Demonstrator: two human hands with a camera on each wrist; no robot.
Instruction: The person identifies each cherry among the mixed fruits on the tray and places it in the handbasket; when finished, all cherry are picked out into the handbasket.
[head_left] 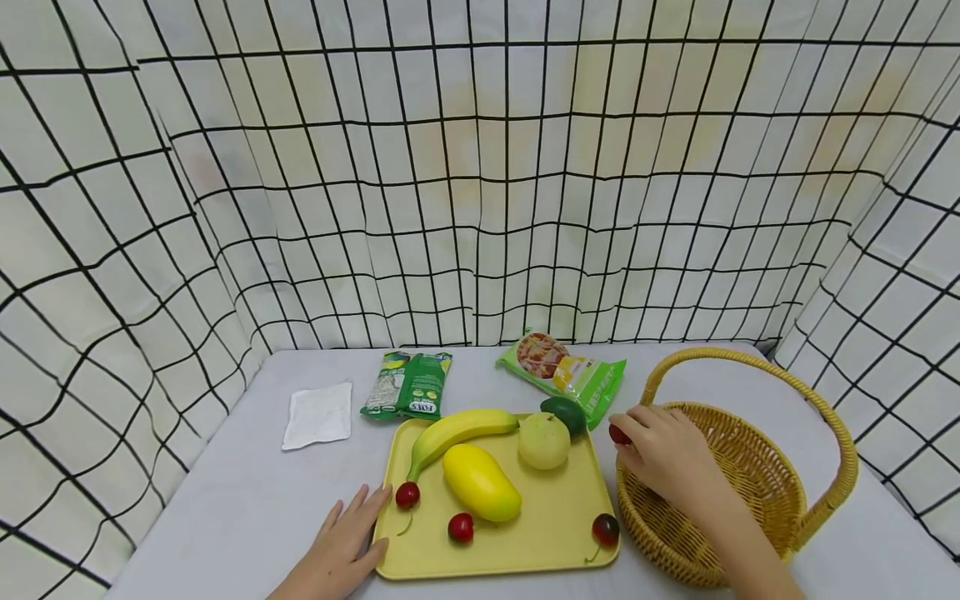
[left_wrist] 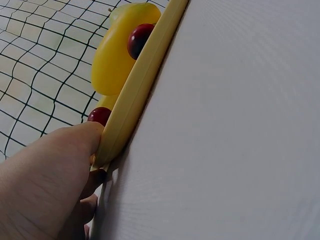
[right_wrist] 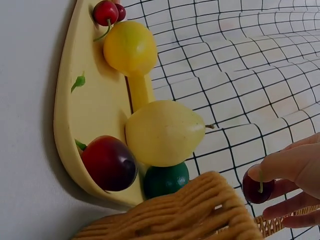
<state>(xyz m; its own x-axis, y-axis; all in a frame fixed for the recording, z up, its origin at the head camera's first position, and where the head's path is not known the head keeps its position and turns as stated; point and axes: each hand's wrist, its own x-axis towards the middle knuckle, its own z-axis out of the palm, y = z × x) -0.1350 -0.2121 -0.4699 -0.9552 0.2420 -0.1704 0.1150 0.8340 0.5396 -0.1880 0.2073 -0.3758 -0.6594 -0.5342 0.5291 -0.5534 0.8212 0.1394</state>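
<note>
A yellow tray carries a banana, a mango, a pear, an avocado and three cherries. My left hand lies flat on the table with straight fingers, touching the tray's left edge. My right hand pinches a red cherry just over the near-left rim of a wicker basket. In the right wrist view the cherry sits between the fingertips, above the basket weave.
Two green snack packets and a white pouch lie behind the tray on the grey table. The basket's arched handle rises at the right. Grid-patterned cloth walls close in the back and both sides.
</note>
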